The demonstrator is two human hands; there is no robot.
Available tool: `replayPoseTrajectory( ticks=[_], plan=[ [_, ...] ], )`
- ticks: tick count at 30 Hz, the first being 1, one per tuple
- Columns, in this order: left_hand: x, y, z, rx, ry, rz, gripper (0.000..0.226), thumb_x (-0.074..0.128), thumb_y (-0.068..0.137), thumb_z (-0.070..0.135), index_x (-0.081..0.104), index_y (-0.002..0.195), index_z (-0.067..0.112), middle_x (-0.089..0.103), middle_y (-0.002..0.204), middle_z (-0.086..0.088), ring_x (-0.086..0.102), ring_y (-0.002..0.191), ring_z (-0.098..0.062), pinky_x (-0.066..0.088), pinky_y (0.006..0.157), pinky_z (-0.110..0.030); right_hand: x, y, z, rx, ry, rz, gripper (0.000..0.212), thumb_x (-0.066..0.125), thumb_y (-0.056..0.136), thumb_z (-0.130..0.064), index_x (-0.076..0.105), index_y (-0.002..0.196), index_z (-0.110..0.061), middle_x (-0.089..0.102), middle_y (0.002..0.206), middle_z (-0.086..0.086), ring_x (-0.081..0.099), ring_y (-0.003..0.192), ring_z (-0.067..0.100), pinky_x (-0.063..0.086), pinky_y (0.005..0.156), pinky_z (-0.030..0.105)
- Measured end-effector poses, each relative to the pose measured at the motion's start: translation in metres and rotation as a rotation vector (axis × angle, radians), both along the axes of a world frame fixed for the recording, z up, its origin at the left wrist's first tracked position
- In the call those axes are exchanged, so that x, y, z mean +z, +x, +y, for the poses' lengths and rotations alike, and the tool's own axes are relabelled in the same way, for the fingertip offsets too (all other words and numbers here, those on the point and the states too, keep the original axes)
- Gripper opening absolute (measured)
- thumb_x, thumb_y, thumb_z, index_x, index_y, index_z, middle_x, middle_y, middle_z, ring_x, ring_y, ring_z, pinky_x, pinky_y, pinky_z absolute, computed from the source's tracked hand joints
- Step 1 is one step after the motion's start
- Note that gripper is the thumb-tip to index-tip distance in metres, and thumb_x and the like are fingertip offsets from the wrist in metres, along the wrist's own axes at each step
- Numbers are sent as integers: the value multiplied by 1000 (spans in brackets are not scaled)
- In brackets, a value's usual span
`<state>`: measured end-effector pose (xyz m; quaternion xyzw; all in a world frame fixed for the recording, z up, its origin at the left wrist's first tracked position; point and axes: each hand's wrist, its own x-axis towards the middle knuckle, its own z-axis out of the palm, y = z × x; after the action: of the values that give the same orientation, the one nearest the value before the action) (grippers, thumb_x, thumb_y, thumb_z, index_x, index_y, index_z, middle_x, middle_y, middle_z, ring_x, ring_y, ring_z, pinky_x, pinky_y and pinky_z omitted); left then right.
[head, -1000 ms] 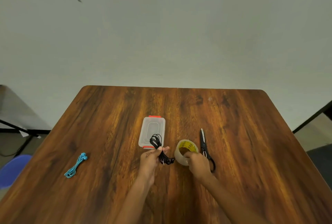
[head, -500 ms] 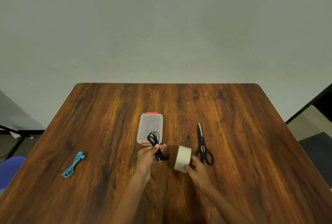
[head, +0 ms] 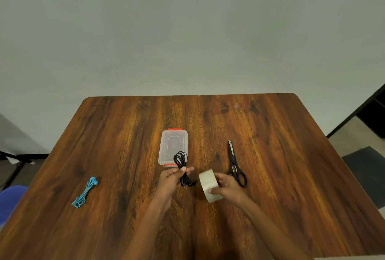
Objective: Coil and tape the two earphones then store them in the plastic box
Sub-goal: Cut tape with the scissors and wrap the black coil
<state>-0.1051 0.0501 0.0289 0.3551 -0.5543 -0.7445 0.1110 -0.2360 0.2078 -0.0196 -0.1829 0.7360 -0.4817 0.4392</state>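
Black coiled earphone cable (head: 181,164), light, limp and springy, is pinched mid-coil by the left hand (head: 169,178) just before the clear plastic box (head: 171,147); right hand (head: 228,186) clasps the translucent tape roll (head: 208,184)

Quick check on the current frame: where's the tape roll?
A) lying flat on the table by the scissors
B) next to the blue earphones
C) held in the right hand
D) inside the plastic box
C: the right hand grips the tape roll with its fingers curled over it, beside the scissors, while the left hand holds the coiled black earphones.
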Motion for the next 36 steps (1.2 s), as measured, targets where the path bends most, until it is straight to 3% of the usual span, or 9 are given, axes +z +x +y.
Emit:
replayPoseTrajectory(
  ticks=[4, 7, 13, 17, 20, 23, 26, 31, 36],
  plan=[
    [-2, -3, -4, -162, -66, -18, 24, 54, 94, 12, 68, 96, -8, 73, 105, -7, 67, 102, -10, 51, 88, -21, 15, -13, -8, 187, 69, 118, 50, 60, 81, 1, 51, 129, -13, 60, 110, 6, 58, 100, 18, 48, 79, 27],
    [-9, -6, -3, -262, -146, -56, 27, 55, 94, 13, 66, 93, -12, 65, 95, -19, 59, 91, -25, 44, 84, -36, 23, -17, -19, 277, 133, 210, 36, 53, 81, 0, 51, 112, -19, 55, 106, 7, 54, 96, 20, 44, 77, 32],
    [-26, -10, -1, -436, -298, -195, 25, 56, 94, 11, 70, 73, 17, 60, 59, 9, 51, 60, -7, 38, 58, -18, 23, -24, -25, 497, 60, 285, 37, 43, 80, 12, 58, 100, -15, 56, 97, 2, 52, 93, 19, 41, 79, 33],
    [-34, -14, -5, -416, -335, -233, 19, 55, 94, 11, 70, 81, 9, 66, 81, -7, 59, 80, -16, 45, 75, -29, 13, -23, -19, 307, 29, 449, 32, 62, 81, 3, 63, 110, -10, 58, 111, 5, 55, 104, 16, 42, 87, 21],
    [-36, -17, -2, -371, -358, -246, 22, 56, 93, 14, 67, 77, 3, 52, 69, -9, 48, 67, -17, 37, 65, -29, 3, -13, -13, 80, 32, 639, 16, 73, 78, -13, 66, 92, -19, 57, 102, -3, 55, 94, 9, 37, 76, 10],
    [-42, -19, 6, -294, -362, -217, 35, 58, 92, 13, 49, 59, 11, 38, 57, -2, 36, 58, -13, 27, 56, -26, -2, 1, -10, -1, 44, 700, 4, 72, 81, -20, 72, 85, -21, 61, 98, -6, 56, 86, 5, 42, 74, 18],
    [-45, -20, 12, -243, -306, -198, 34, 57, 93, 13, 48, 61, 9, 39, 58, -4, 37, 59, -15, 28, 55, -24, 0, 5, -6, 55, 94, 707, 36, 82, 69, -34, 73, 99, -16, 62, 106, -7, 58, 91, 7, 47, 75, 17],
    [-46, -22, 14, -205, -292, -210, 35, 55, 93, 8, 57, 59, 7, 49, 40, 16, 46, 44, 2, 33, 45, -8, 5, 0, -7, 15, 89, 680, 32, 84, 68, -22, 75, 96, -11, 69, 110, 1, 63, 94, 11, 52, 82, 25],
    [-41, -25, 17, -175, -286, -175, 42, 56, 93, 7, 52, 53, 21, 49, 45, 14, 47, 45, 4, 34, 46, -8, 3, 6, -5, 18, 82, 730, 18, 72, 81, -12, 75, 97, -5, 67, 121, 8, 63, 109, 19, 49, 96, 28]
  ],
)
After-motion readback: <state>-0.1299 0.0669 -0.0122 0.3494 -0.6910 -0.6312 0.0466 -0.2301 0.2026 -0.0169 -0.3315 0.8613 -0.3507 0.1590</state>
